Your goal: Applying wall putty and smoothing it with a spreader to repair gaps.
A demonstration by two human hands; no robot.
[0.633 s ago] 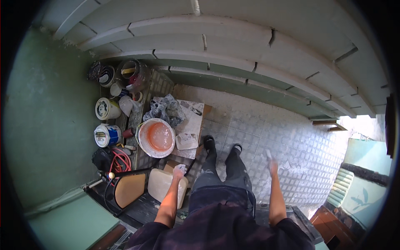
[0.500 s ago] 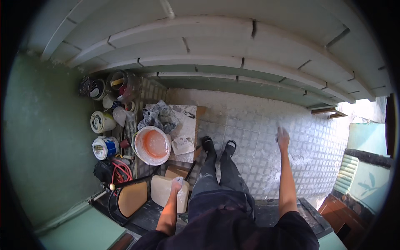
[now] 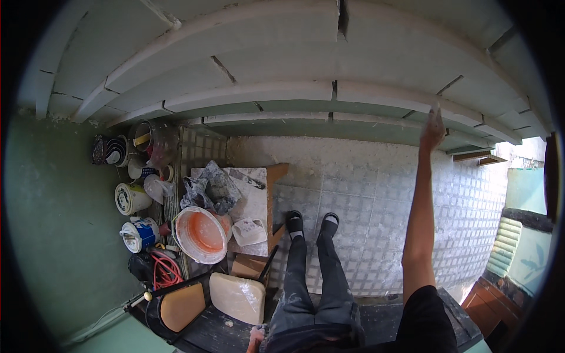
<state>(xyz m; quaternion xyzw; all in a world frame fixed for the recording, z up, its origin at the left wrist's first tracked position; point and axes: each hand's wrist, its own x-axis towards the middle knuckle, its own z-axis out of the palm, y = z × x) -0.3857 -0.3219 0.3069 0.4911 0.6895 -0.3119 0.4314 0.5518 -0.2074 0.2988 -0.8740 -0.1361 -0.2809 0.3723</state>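
My right hand [image 3: 434, 127] is raised, arm outstretched, in front of the ledged wall [image 3: 391, 97]. Its whitish, powdery fingers point up at a pale ledge and look stretched out, with nothing visible in them; whether they touch is hard to tell. Low by my hip, my left hand [image 3: 257, 336] is partly cut off, its fingers too unclear to read. Nearest to it is a cream, white-stained chair seat [image 3: 238, 297]. On a small table [image 3: 259, 197] stand a white bucket [image 3: 202, 235] stained orange inside, a white tub [image 3: 249, 232] and a crumpled grey plastic bag [image 3: 219, 188].
Along the left wall are paint buckets [image 3: 132, 199], a blue-and-white pail [image 3: 139, 234] and a coiled red hose [image 3: 167, 270]. A tan chair back [image 3: 183, 308] stands below them. My slippered feet [image 3: 295, 222] are on the tiled floor [image 3: 353, 223]. A wooden bracket [image 3: 479, 157] juts out at right.
My right hand has risen from over the floor to the ledged wall. My left hand has dropped from over the chair seat to beside my hip. The view has tilted upward.
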